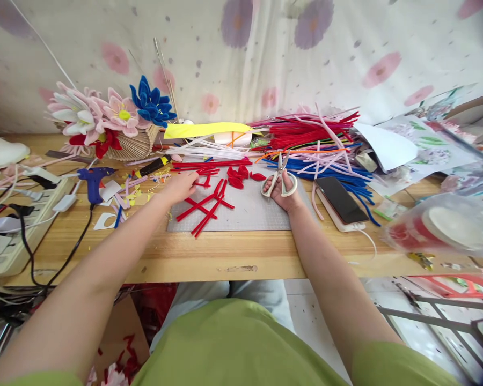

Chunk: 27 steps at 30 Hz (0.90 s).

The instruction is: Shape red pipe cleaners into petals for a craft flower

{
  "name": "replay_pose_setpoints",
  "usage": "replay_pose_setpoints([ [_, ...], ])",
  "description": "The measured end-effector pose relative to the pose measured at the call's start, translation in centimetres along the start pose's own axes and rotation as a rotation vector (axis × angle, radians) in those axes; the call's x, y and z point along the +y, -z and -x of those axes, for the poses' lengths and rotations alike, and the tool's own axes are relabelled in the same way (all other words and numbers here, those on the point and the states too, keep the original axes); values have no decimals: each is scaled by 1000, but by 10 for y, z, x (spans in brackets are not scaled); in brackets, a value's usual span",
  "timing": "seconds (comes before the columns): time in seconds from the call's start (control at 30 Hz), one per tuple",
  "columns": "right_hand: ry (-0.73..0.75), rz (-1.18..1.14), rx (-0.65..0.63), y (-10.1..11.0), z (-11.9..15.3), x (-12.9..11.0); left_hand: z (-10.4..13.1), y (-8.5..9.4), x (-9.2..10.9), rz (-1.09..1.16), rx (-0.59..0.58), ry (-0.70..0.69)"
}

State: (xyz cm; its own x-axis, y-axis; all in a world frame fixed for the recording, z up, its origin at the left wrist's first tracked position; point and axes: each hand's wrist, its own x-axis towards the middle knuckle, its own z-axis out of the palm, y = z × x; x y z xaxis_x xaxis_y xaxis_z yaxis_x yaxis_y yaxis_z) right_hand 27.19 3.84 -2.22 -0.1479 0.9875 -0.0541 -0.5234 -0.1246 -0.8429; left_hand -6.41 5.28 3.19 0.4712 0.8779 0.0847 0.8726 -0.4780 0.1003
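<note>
My left hand (180, 188) is at the left side of the grey cutting mat (257, 214), its fingers closed around the end of a red pipe cleaner (203, 184). Just in front of it, cut red pipe cleaners (209, 208) lie crossed on the mat, some past its near edge. Small red petal-shaped pieces (237, 176) sit between my hands. At the mat's right side my right hand (286, 199) is turned palm up and holds scissors (280, 179) with white handles, blades pointing away from me. More red pipe cleaners (221, 164) lie along the mat's far edge.
Red, pink, white and blue pipe cleaners (314, 131) pile up behind the mat. Finished flowers (123, 110) and a blue glue gun (95, 183) are left, near a power strip (32, 230). A phone (342, 199) and a bagged cup (446, 228) are right.
</note>
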Motion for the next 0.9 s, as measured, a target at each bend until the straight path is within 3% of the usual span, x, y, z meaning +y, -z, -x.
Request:
replay_pose_setpoints([
  [0.17, -21, 149, -39, -17, 1, -10, -6, 11, 7, 461, 311, 186],
  [0.27, 30, 292, -66, -40, -3, -15, -14, 13, 18, 690, 373, 263],
  [0.4, 112, 469, -113, -82, -13, -11, -20, 7, 40, 814, 246, 257],
  [0.57, 83, 634, -26, -123, -26, 4, -20, -7, 55, 873, 109, 158],
  [0.7, 22, 759, 23, -130, -32, 10, -16, -12, 49, 879, 81, 173],
  [0.9, 43, 891, -30, -131, -38, 16, -10, -3, 46, 903, 14, 292],
])
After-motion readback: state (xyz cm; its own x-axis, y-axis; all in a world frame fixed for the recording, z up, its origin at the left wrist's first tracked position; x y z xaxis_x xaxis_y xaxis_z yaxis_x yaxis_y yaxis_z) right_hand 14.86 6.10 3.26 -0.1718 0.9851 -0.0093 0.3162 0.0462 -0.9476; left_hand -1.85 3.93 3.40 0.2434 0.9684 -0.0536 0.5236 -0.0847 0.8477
